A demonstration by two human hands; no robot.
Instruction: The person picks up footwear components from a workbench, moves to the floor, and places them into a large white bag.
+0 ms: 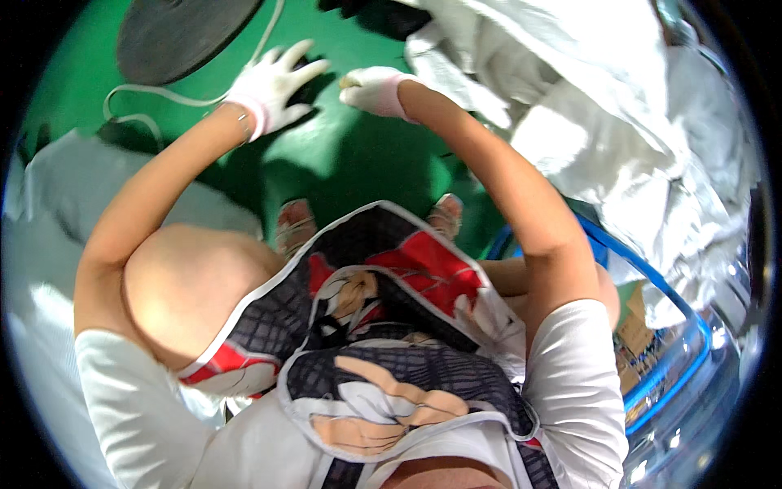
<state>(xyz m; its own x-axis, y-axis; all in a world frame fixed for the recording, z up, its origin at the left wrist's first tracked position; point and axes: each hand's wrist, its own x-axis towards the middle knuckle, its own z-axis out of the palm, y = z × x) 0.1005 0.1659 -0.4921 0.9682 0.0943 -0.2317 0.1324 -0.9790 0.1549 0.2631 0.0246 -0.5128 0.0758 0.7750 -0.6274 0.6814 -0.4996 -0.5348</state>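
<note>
Both my hands wear white knitted gloves with pink cuffs and reach out over the green floor (358,175). My left hand (277,85) is open, its fingers spread, above the floor beside a white cable (175,99). A small dark patch shows behind its fingers; I cannot tell whether it is a thing or shadow. Just to the right, my right hand (373,90) is closed with its fingers curled in. A yellowish spot shows at its fingertips, too small to name. White plastic sheeting (456,69) lies close beyond the right wrist.
A dark round disc (183,37) lies at the far left. Crumpled white plastic bags (603,106) heap up on the right. Near my right elbow stands a blue-rimmed basket (699,346) holding small things. A pale sack (65,196) spreads along the left. My sandalled feet (295,224) stand below my hands.
</note>
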